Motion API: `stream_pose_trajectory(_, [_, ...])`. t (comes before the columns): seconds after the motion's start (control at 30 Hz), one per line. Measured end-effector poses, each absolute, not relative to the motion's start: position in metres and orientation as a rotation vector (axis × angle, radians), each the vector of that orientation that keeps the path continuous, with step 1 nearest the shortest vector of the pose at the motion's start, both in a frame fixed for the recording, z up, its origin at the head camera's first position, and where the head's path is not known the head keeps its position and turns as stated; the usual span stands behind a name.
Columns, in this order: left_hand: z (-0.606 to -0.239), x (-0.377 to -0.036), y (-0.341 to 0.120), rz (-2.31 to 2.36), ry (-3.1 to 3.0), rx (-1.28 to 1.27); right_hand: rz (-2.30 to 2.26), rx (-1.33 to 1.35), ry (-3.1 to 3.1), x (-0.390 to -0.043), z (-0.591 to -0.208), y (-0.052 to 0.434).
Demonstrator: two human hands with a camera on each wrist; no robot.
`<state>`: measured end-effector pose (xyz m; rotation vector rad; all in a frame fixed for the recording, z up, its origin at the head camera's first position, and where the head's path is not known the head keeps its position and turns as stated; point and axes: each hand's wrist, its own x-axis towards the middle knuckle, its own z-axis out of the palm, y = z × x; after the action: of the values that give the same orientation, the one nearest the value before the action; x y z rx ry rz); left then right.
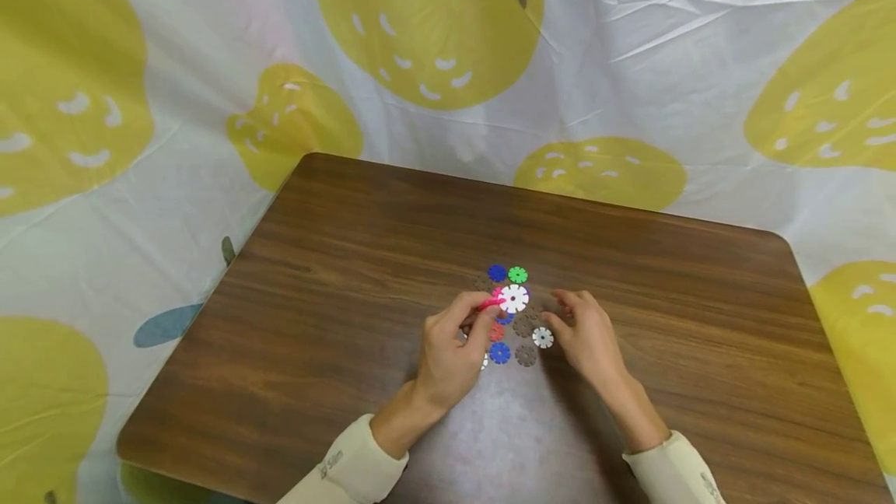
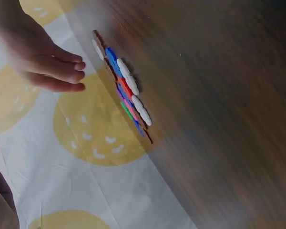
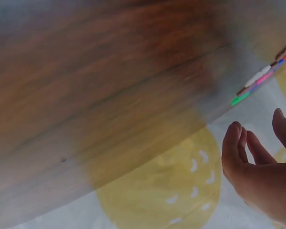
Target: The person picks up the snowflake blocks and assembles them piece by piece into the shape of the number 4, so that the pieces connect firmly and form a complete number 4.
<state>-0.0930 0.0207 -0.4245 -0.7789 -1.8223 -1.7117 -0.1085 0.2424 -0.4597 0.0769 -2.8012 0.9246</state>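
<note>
My left hand [image 1: 451,348] pinches a pink notched disc [image 1: 491,303], seen nearly edge-on. A white notched disc [image 1: 514,299] is fitted to its right side, facing up at the head camera. To the right, my right hand [image 1: 590,337] hovers over the table with fingers loosely bent and nothing between them; the right wrist view also shows this hand [image 3: 260,174]. Near its thumb lies another white disc [image 1: 542,337]. Below the held pair are a red disc [image 1: 496,331], a blue disc [image 1: 499,353] and brown discs [image 1: 526,355], partly hidden by my left hand.
A brown wood-grain table [image 1: 336,255] with rounded corners carries the loose discs near its middle. Beyond them lie a dark blue disc [image 1: 497,273] and a green disc [image 1: 517,275]. A white cloth with yellow fruit prints [image 1: 427,22] hangs around the table's back and sides.
</note>
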Motion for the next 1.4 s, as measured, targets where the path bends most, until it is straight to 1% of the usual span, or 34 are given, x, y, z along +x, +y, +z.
stream_pose_trajectory(0.3, [-0.426,-0.094,0.018,-1.736,-1.812,-0.781,0.856,0.104,-2.896,-0.125,-0.469,0.231])
stream_pose_trajectory(0.8, [-0.429,-0.098,0.016,-1.921,-1.864,-0.720,0.732,0.105,-2.991,-0.133,-0.471,0.226])
stream_pose_trajectory(1.0, [-0.429,-0.099,0.017,-1.966,-1.891,-0.709,0.870,0.001,-3.023,-0.132,-0.465,0.227])
stream_pose_trajectory(1.2, [-0.430,-0.102,0.017,-2.011,-1.923,-0.681,1.019,-0.126,-2.900,-0.126,-0.459,0.232])
stream_pose_trajectory(1.4, [-0.432,-0.104,0.018,-2.022,-1.989,-0.661,1.171,-0.129,-2.677,-0.115,-0.444,0.233])
